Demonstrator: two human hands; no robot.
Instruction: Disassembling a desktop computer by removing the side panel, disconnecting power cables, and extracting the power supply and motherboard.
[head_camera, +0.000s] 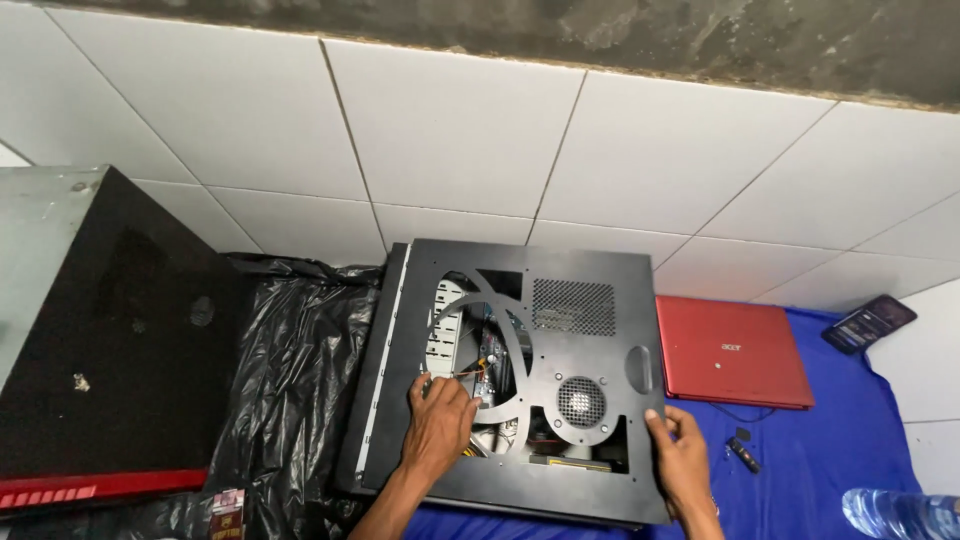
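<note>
While I look down from the head view, my left hand (440, 425) lies flat and unclenched on the black side panel (560, 270), fingers at the edge of its curved cutout. My right hand (680, 455) grips the panel's lower right corner, thumb on top. Panel sits on the case (390, 330), which lies on a black plastic bag (290, 370). Red laptop (735, 350) just right, on a blue cloth (850, 420); a phone (868, 323) lies beyond it.

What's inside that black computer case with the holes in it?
Through the panel cutouts show coloured wires, a silver metal frame and a fan behind the round grille. The solid panel hides everything else.
</note>
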